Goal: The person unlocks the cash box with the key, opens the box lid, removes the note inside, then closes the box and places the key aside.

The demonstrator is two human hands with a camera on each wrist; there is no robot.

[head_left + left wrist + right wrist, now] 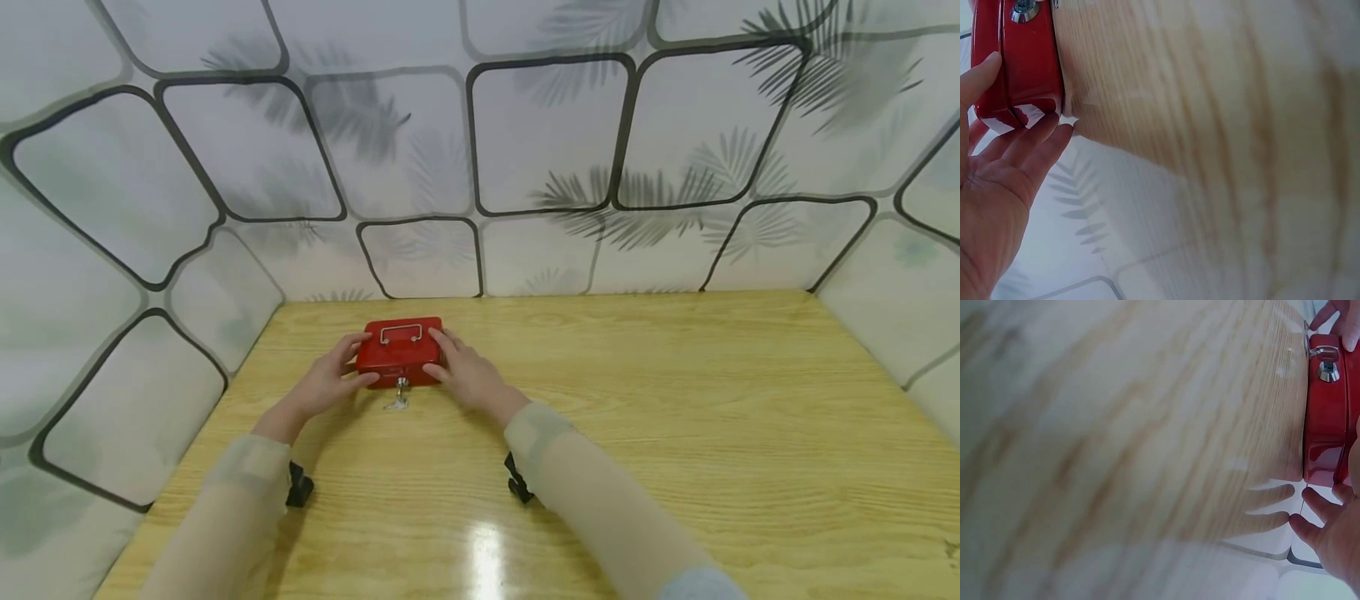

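A small red metal cash box [400, 353] sits near the back of the table, its lid down and a silver wire handle [401, 334] on top. Keys [397, 403] hang from the silver lock [1329, 371] on its front. My left hand [330, 377] holds the left end, thumb [985, 72] against the front and fingers along the side. At the other end my right hand [471, 375] holds the box with thumb at the front and a finger on the lid's edge; its lower fingers [1317, 506] spread beside the end, close to the tabletop.
The wood-grain table [675, 433] stretches far to the right of the box and toward me. A white patterned wall covering [551, 137] rises behind it and along both sides. Dark wrist mounts [300, 485] are worn under both forearms.
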